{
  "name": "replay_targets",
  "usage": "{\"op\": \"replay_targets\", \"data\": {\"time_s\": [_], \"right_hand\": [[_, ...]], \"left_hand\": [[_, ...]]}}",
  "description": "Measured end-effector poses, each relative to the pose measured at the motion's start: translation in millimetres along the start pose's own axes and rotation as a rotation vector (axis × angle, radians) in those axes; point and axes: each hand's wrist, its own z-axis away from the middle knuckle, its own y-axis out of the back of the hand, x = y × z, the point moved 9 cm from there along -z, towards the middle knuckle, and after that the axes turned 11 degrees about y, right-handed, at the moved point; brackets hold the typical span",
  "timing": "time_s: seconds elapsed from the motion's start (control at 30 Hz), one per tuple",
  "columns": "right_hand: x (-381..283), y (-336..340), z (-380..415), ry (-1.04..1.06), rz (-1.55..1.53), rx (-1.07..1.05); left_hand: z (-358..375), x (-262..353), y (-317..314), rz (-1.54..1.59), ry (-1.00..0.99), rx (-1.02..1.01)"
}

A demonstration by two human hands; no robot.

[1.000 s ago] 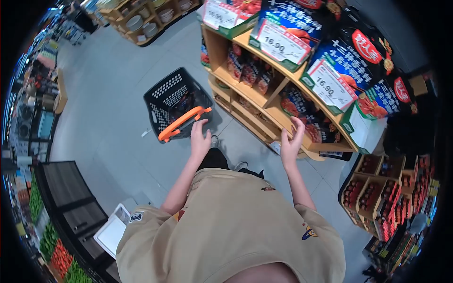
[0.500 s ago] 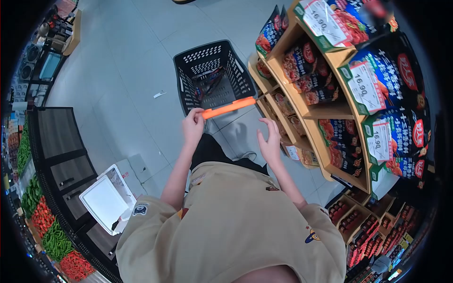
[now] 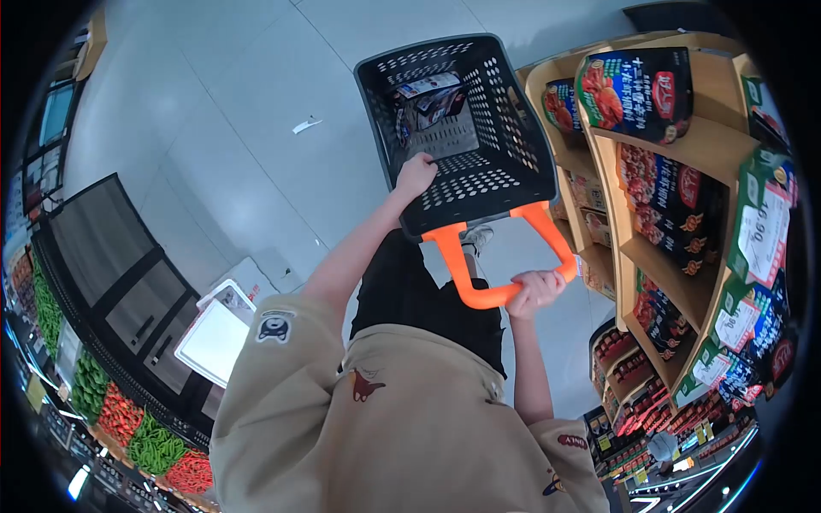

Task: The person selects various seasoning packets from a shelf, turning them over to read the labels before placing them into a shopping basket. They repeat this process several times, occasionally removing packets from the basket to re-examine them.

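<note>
A black perforated shopping basket [image 3: 492, 175] is in front of me at the upper middle, with its orange handle [image 3: 457, 267] pointing toward my body. My right hand [image 3: 537, 292] is wrapped round the handle's near bar at its right part. My left hand [image 3: 416, 175] is closed at the basket's left side, by the rim; whether it grips the rim or something else is hard to make out. Inside the basket, at its far end, lie several dark printed packets [image 3: 430, 101].
Wooden shelves [image 3: 650, 256] with seasoning packets [image 3: 637, 90] and price cards [image 3: 764, 231] stand close on the right. On the left are a white foam box [image 3: 214, 338], a dark cabinet [image 3: 111, 231] and vegetables [image 3: 154, 445]. A paper scrap [image 3: 306, 125] lies on the floor.
The basket appears larger and tilted, its orange handle now seen as a full loop. My left hand has left the handle for the basket's side, and my right hand has taken hold of the handle.
</note>
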Motion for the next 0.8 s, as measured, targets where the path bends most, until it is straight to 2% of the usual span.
{"op": "replay_targets", "data": {"time_s": [0.03, 0.1, 0.13, 0.2, 0.4, 0.47, 0.67, 0.73, 0.77, 0.8], "right_hand": [[2, -3, 2, -0.016, 0.004, -0.014], [5, -5, 5, -0.012, 0.022, -0.005], [6, -7, 4, -0.020, 0.024, -0.019], [7, -9, 4, -0.047, 0.054, -0.054], [12, -15, 5, -0.127, 0.090, -0.148], [14, -14, 4, -0.143, 0.092, -0.194], [18, -19, 11, -0.197, 0.113, -0.237], [17, -18, 12, -0.203, 0.122, -0.251], [17, -18, 12, -0.198, 0.106, -0.217], [17, -17, 11, -0.189, 0.089, -0.181]], "left_hand": [[-26, -7, -6, -0.006, 0.012, -0.017], [-74, -29, -10, -0.209, 0.129, 0.083], [-95, -33, -14, -0.210, 0.140, 0.070], [-129, -60, -23, -0.307, 0.281, 0.047], [-181, -102, -53, -0.420, 0.391, -0.043], [-189, -107, -50, -0.430, 0.425, -0.006], [-235, -140, -61, -0.684, 0.372, 0.006], [-237, -128, -57, -0.814, 0.240, 0.060], [-228, -118, -48, -0.776, 0.209, 0.212], [-220, -106, -45, -0.776, 0.195, 0.220]]}}
